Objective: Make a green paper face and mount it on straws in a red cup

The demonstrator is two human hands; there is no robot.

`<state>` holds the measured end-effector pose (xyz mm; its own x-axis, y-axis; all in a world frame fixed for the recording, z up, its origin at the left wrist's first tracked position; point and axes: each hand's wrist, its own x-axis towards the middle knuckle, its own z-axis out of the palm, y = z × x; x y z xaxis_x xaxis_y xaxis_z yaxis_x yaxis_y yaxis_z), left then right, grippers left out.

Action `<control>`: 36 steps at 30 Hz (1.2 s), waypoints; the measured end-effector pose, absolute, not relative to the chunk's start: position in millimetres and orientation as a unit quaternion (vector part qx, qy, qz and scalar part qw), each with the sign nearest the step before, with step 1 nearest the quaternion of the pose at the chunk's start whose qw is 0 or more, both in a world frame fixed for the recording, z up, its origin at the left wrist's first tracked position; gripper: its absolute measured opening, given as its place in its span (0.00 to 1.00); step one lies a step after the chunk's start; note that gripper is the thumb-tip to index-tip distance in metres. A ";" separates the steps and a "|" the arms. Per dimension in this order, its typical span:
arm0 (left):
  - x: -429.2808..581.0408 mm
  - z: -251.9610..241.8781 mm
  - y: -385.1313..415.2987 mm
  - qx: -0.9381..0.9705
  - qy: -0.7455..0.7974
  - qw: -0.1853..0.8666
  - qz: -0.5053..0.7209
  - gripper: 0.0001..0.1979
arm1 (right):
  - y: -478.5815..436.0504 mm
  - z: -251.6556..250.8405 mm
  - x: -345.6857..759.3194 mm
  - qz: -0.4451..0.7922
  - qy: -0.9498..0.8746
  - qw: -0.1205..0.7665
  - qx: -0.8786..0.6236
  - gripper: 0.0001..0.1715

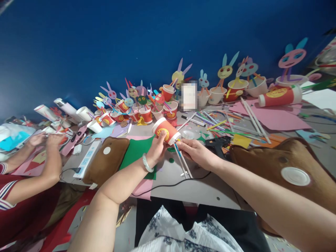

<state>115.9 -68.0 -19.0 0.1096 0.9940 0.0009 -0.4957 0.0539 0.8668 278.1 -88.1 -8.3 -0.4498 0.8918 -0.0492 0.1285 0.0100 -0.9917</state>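
Note:
A red and white paper cup (169,128) with a yellow round print is tilted on its side above the table. My left hand (157,148) is closed around it from below, thumb on the print. At the cup's lower right end my right hand (196,153) has its fingers pinched together. A blue strip (177,151) shows beside those fingertips; whether they hold it or something smaller is hidden. Thin white sticks (183,164) lie beneath the hands. A black glue gun (218,144) rests just right of my right hand.
Several paper cups with paper rabbit figures (145,113) line the back wall. Brown cushions (106,157) flank the green sheet (138,154). A power strip (89,157), scattered straws and markers (195,121), and a black cable (168,185) cover the table. Another person's hands (54,140) work at the left.

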 end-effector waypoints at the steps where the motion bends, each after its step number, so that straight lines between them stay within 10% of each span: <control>1: 115.1 -19.2 -66.9 0.371 0.328 0.646 0.581 0.27 | -87.2 -8.4 278.4 0.547 -0.642 0.338 -0.418 0.26; 7: 103.7 -7.9 -51.3 0.308 0.329 0.624 0.639 0.18 | -83.2 -4.0 281.8 0.404 -0.675 0.356 -0.504 0.26; 19: 90.8 1.7 -56.7 0.358 0.312 0.683 0.555 0.27 | -80.7 -10.0 282.1 0.511 -0.538 0.531 -0.409 0.27; 36: 104.1 -4.7 -79.4 0.461 0.318 0.673 0.483 0.22 | -82.6 -19.2 281.9 0.428 -0.620 0.496 -0.433 0.23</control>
